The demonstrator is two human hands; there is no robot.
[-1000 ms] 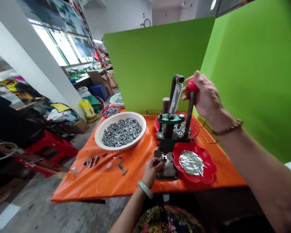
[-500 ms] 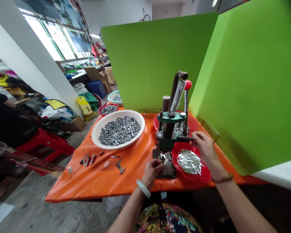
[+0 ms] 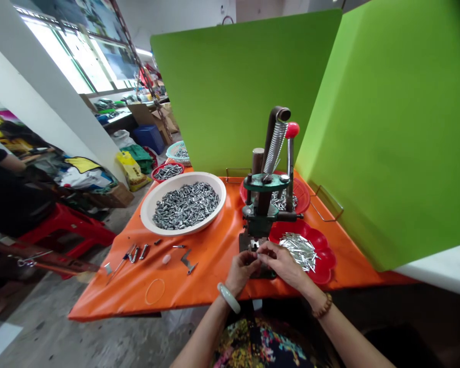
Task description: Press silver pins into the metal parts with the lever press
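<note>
A green and dark metal hand press with a coil spring and a red-knobbed lever stands on the orange-covered table. At the front of its base, my left hand is closed in a pinch. My right hand meets it there, thumb and fingers pressed together close to the left fingertips. Whatever sits between the fingers is too small and covered to name. Just right of the press, a red flower-shaped tray holds a heap of slim silvery metal pins, partly behind my right hand.
A wide white bowl of small grey metal parts stands left of the press. Loose tools, a bent metal bracket and a rubber band lie in front. Behind the press is a red basket; green panels border the table.
My right hand has left the area beside the press lever's pivot and come down and left to my left hand at the base. My left hand stays in about the same place.
</note>
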